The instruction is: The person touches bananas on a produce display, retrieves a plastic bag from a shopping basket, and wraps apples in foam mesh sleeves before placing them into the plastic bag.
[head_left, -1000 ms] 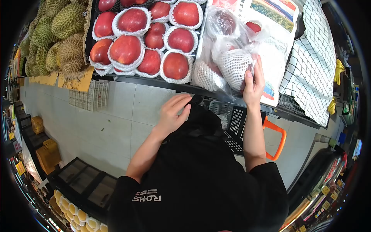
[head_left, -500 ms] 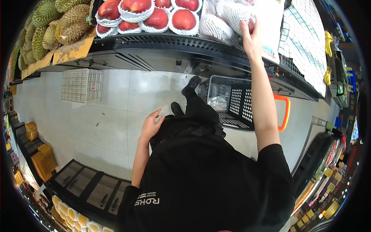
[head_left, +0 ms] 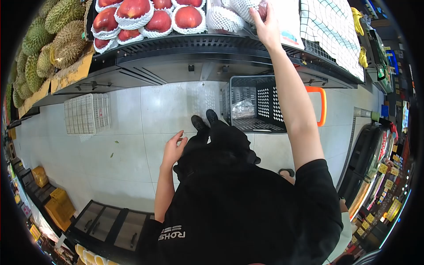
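At the front of the fruit stand my right hand [head_left: 268,30] is closed on a bagged apple [head_left: 241,8], part of a clear plastic bag of fruit in white foam nets. Red shows through beside my fingers; the top of the bag is cut off by the view's edge. Another netted fruit [head_left: 224,19] lies just left of it. My left hand [head_left: 173,150] hangs by my left thigh, fingers loosely apart and holding nothing. Large red apples [head_left: 187,17] in foam nets sit in rows left of the bag.
Below my right arm a black basket [head_left: 254,128] with an orange handle [head_left: 323,106] stands on the floor, crumpled plastic [head_left: 243,108] inside. A white crate [head_left: 86,115] stands left. Durians [head_left: 68,44] fill the far left. Another person's foot [head_left: 287,173] is behind me, right.
The view has shifted, and my feet have come together. My right hand stays on the bagged apple. Another person's foot and pale sleeve have appeared at the lower right.
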Motion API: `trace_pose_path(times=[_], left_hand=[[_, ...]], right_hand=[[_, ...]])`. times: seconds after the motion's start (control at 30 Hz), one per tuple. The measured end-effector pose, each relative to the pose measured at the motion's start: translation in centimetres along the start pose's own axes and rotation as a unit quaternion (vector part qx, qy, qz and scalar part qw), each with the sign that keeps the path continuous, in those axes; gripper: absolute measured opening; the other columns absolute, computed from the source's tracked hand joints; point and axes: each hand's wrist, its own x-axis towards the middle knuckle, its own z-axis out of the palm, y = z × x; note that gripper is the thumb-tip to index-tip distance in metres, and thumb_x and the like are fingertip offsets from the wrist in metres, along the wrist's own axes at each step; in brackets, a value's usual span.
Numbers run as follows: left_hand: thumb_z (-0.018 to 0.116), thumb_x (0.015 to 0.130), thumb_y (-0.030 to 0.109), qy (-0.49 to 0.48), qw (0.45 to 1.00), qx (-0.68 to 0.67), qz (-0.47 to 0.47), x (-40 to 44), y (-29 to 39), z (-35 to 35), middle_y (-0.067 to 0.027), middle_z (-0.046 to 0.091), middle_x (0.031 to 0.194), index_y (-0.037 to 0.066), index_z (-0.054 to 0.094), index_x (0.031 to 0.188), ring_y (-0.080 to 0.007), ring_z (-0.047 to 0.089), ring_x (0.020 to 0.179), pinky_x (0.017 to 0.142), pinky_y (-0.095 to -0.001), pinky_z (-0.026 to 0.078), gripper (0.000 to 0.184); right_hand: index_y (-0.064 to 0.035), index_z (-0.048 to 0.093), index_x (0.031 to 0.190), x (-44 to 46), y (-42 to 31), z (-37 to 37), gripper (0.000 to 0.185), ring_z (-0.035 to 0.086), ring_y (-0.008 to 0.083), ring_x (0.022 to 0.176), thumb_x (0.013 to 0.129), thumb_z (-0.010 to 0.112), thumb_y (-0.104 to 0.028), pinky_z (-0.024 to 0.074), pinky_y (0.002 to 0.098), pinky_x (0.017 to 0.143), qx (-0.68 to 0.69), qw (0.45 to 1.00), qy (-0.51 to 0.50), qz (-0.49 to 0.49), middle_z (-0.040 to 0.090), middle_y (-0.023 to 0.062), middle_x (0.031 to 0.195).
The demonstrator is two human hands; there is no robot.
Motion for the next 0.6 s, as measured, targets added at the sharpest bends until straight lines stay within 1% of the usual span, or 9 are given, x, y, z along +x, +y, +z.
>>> trace_pose_path(times=[0.07,0.1,0.17,0.27,0.37,0.47,0.5,0.57,0.6], left_hand=[[0.061,0.091,0.027,-0.003,1.000,-0.010,-0.002,-0.4,-1.1,0.3,-0.0244,0.063,0.120,-0.002,0.056,0.129,-0.0333,0.066,0.105,0.084,-0.0372,0.051,0.047],[0.061,0.091,0.027,-0.004,1.000,-0.020,-0.004,-0.5,-1.3,0.3,-0.0241,0.064,0.119,-0.002,0.056,0.129,-0.0329,0.066,0.105,0.084,-0.0370,0.051,0.048],[0.061,0.091,0.028,-0.017,1.000,-0.010,-0.008,-0.5,-1.4,0.2,-0.0239,0.063,0.120,-0.003,0.056,0.128,-0.0324,0.066,0.105,0.085,-0.0377,0.051,0.049],[0.061,0.091,0.029,-0.029,1.000,-0.003,0.003,1.0,-2.3,0.7,-0.0239,0.063,0.121,-0.003,0.056,0.128,-0.0322,0.066,0.106,0.087,-0.0388,0.051,0.049],[0.062,0.091,0.029,-0.030,0.999,0.013,0.021,3.3,0.8,0.0,-0.0236,0.063,0.120,-0.005,0.055,0.128,-0.0317,0.066,0.106,0.087,-0.0383,0.051,0.051],[0.063,0.092,0.027,-0.002,0.999,-0.024,0.048,6.3,4.7,-0.9,-0.0240,0.064,0.119,-0.006,0.054,0.129,-0.0281,0.066,0.106,0.088,-0.0363,0.051,0.051],[0.063,0.092,0.027,0.001,0.999,-0.023,0.049,7.1,6.1,-1.3,-0.0240,0.064,0.119,-0.006,0.054,0.129,-0.0281,0.066,0.106,0.088,-0.0363,0.051,0.051],[0.063,0.093,0.025,0.035,0.991,-0.096,0.088,9.1,9.7,-2.4,-0.0236,0.063,0.121,-0.006,0.052,0.131,-0.0240,0.065,0.107,0.089,-0.0338,0.051,0.050],[0.063,0.093,0.025,0.041,0.990,-0.096,0.090,10.2,11.6,-3.0,-0.0236,0.063,0.121,-0.006,0.052,0.131,-0.0240,0.065,0.107,0.089,-0.0338,0.051,0.050]], right_hand=[[0.0049,0.045,0.133,-0.3,1.5,-0.6,0.061,0.060,0.0262,0.106,0.091,0.067,-0.034,0.0454,0.0363,0.093,-0.158,0.986,0.005,-0.061,0.063,0.0202,0.113],[0.0049,0.045,0.133,-0.3,1.7,-0.7,0.061,0.060,0.0262,0.106,0.091,0.067,-0.034,0.0454,0.0363,0.093,-0.161,0.985,0.009,-0.064,0.063,0.0202,0.113],[0.0045,0.043,0.137,-0.5,1.8,-0.5,0.077,0.051,0.0361,0.122,0.085,0.067,-0.046,0.0358,0.0428,0.105,-0.112,0.994,0.006,-0.003,0.053,0.0220,0.132],[0.0041,0.042,0.139,-1.0,2.4,-0.4,0.079,0.049,0.0381,0.124,0.084,0.069,-0.046,0.0357,0.0426,0.107,-0.067,0.998,0.013,0.011,0.052,0.0254,0.133],[0.0048,0.046,0.135,-0.8,0.1,-1.3,0.074,0.051,0.0350,0.122,0.084,0.071,-0.042,0.0381,0.0419,0.105,-0.102,0.994,0.014,0.028,0.055,0.0252,0.129],[0.0063,0.056,0.123,1.1,2.2,-1.7,0.062,0.059,0.0277,0.112,0.087,0.068,-0.042,0.0456,0.0366,0.095,0.042,0.983,0.049,0.170,0.061,0.0224,0.121],[0.0060,0.053,0.127,2.4,0.8,-2.3,0.067,0.061,0.0270,0.109,0.086,0.069,-0.045,0.0473,0.0361,0.093,0.077,0.966,0.020,0.247,0.062,0.0242,0.119],[0.0052,0.049,0.132,4.8,4.3,-1.9,0.078,0.061,0.0257,0.109,0.081,0.072,-0.049,0.0474,0.0356,0.093,0.009,0.975,0.085,0.207,0.062,0.0254,0.117],[0.0052,0.049,0.132,5.9,4.3,-2.0,0.078,0.061,0.0257,0.109,0.081,0.072,-0.049,0.0474,0.0356,0.093,0.012,0.976,0.083,0.202,0.062,0.0254,0.117]])
